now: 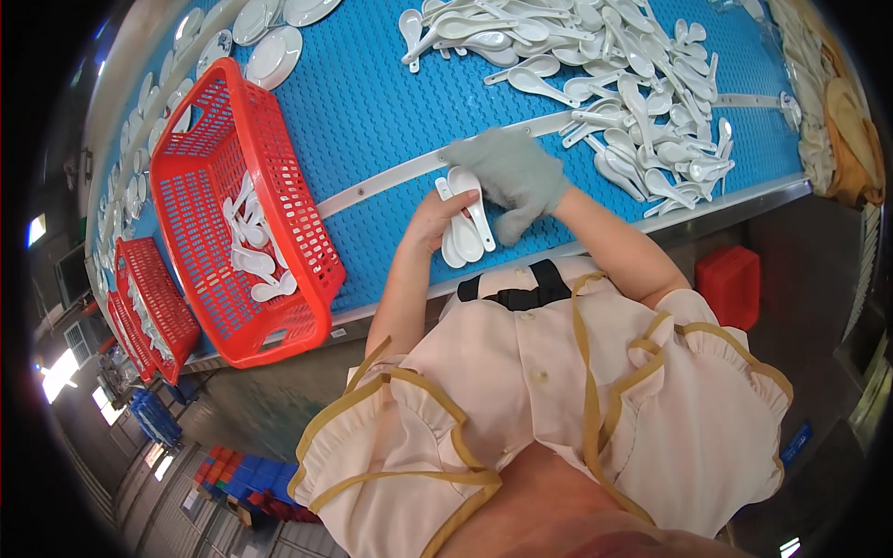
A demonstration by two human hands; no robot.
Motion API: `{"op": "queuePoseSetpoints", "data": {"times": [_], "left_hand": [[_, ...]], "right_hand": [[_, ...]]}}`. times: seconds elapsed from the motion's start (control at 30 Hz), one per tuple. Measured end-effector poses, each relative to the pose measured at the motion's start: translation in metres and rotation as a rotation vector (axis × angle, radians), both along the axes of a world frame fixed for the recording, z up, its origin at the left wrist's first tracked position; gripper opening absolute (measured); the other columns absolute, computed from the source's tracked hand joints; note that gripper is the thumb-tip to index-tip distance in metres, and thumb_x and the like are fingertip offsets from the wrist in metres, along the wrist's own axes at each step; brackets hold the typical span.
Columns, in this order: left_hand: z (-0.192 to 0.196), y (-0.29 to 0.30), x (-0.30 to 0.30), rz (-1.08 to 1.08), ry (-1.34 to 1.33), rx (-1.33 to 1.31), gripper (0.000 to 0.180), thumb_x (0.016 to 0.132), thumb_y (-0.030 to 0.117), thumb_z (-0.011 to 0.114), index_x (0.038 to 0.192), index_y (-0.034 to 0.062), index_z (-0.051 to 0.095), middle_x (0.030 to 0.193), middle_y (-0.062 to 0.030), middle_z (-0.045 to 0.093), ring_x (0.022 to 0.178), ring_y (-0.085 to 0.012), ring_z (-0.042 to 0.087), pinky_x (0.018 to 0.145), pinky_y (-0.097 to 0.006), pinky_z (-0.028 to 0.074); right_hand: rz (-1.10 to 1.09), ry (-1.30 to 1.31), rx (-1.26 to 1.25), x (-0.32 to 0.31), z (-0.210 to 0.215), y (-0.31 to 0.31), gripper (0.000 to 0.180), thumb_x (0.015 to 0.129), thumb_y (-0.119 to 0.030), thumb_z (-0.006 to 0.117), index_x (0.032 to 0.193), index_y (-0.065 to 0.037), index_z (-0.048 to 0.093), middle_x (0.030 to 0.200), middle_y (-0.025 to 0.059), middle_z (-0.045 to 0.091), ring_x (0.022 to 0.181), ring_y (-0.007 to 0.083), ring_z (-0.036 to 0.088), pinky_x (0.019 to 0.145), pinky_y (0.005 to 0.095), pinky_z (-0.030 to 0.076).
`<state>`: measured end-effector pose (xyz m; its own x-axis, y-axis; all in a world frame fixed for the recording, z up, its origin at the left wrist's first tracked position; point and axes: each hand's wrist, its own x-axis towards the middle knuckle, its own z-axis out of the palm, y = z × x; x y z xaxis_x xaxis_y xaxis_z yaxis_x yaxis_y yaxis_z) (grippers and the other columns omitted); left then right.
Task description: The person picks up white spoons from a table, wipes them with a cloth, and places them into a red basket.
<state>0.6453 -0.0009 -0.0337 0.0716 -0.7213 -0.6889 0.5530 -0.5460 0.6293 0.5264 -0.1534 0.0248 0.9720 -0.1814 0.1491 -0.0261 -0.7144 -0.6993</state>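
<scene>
My bare left hand (428,221) is closed around a few white ceramic soup spoons (464,240), held together just above the blue belt. Some of their bowls point towards me and one points away. Beside them is my right hand (517,177) in a grey knitted glove. Its fingers stretch leftward past the spoons' far ends, with the thumb apart, and nothing shows in its grip. Whether the glove touches the spoons I cannot tell. To the right lies a large loose heap of similar spoons (642,102). At left, a red plastic basket (288,186) holds several white spoons (249,228).
The blue textured belt (372,112) is crossed by a white strip (381,180). White plates (273,58) lie at the far left, beyond the basket. Smaller red baskets (166,296) stand further left. A metal edge (726,203) runs along my side, with a red crate (728,286) below.
</scene>
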Motion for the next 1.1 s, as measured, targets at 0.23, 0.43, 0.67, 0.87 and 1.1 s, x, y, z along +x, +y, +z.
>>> {"op": "queuePoseSetpoints", "data": {"times": [0.23, 0.43, 0.67, 0.87, 1.1], "left_hand": [[-0.004, 0.001, 0.001, 0.210, 0.105, 0.040, 0.030, 0.079, 0.019, 0.062, 0.101, 0.0016, 0.052, 0.082, -0.0114, 0.062, 0.066, -0.0194, 0.061, 0.057, -0.033, 0.052], [-0.010, 0.005, 0.013, 0.337, -0.115, 0.019, 0.026, 0.080, 0.016, 0.063, 0.099, 0.0017, 0.053, 0.079, -0.0102, 0.061, 0.068, -0.0191, 0.061, 0.056, -0.033, 0.051], [-0.002, 0.015, 0.016, 0.324, -0.313, -0.131, 0.034, 0.077, 0.015, 0.069, 0.104, 0.0021, 0.054, 0.090, -0.0049, 0.060, 0.079, -0.0135, 0.057, 0.067, -0.028, 0.048], [0.027, 0.011, -0.010, 0.386, -0.396, -0.329, 0.032, 0.083, 0.020, 0.062, 0.108, 0.0016, 0.053, 0.095, -0.0035, 0.058, 0.083, -0.0101, 0.053, 0.073, -0.026, 0.044], [0.048, 0.019, -0.014, 0.343, -0.550, -0.360, 0.022, 0.082, 0.015, 0.062, 0.097, 0.0006, 0.057, 0.085, -0.0035, 0.059, 0.075, -0.0091, 0.054, 0.066, -0.024, 0.044]], "right_hand": [[-0.365, 0.310, -0.658, -0.017, -0.013, -0.078, 0.036, 0.065, -0.030, 0.058, 0.096, -0.012, 0.057, 0.091, 0.0059, 0.058, 0.084, 0.0249, 0.058, 0.071, 0.0359, 0.045], [-0.673, 0.529, -0.453, 0.012, -0.045, -0.043, 0.021, 0.081, -0.030, 0.050, 0.098, -0.023, 0.060, 0.094, 0.0070, 0.060, 0.081, 0.0234, 0.061, 0.068, 0.0392, 0.047], [-0.275, 0.322, -0.056, 0.006, 0.001, 0.030, 0.024, 0.083, -0.031, 0.046, 0.097, -0.020, 0.063, 0.082, 0.0073, 0.065, 0.078, 0.0278, 0.063, 0.067, 0.0387, 0.048], [-0.074, 0.181, -0.101, -0.007, 0.029, 0.042, 0.027, 0.085, -0.028, 0.043, 0.104, -0.013, 0.056, 0.103, 0.0132, 0.059, 0.086, 0.0284, 0.061, 0.070, 0.0379, 0.048], [-0.164, 0.199, -0.036, -0.029, 0.039, 0.056, 0.031, 0.081, -0.015, 0.049, 0.111, -0.011, 0.053, 0.090, 0.0137, 0.059, 0.079, 0.0323, 0.058, 0.067, 0.0385, 0.045]]}}
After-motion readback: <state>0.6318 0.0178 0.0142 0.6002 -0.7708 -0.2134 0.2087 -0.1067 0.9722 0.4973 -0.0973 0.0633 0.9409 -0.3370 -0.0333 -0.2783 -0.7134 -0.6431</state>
